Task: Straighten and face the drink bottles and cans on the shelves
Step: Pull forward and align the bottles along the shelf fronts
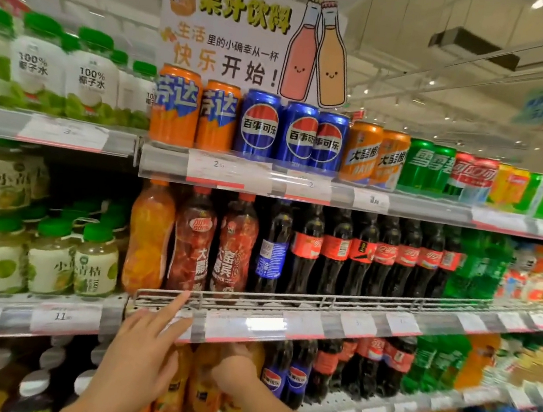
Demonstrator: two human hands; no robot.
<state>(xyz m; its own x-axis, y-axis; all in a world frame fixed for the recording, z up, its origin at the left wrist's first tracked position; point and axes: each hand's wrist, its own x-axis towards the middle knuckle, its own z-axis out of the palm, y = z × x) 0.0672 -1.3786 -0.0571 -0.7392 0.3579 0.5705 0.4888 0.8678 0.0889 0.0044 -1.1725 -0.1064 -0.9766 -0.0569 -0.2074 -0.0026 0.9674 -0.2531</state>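
Observation:
My left hand (140, 351) is raised in front of the middle shelf's price rail (264, 326), fingers straight, index fingertip near the wire fence; it holds nothing. My right hand (234, 370) reaches under that rail and grips an orange drink bottle (202, 390) on the lower shelf. More orange bottles (171, 393) stand beside it, then blue cola bottles (287, 374). On the middle shelf stand an orange bottle (149, 234), two red bottles (193, 240), a blue-labelled cola bottle (273, 247) turned sideways, and red-labelled colas (360, 252). Cans (259, 128) line the top shelf.
A juice sign (237, 32) stands above the cans. Green-capped coconut water bottles (39, 68) and lime juice bottles (52, 263) fill the left bay. Green soda bottles (469, 266) and further drinks run off to the right, blurred.

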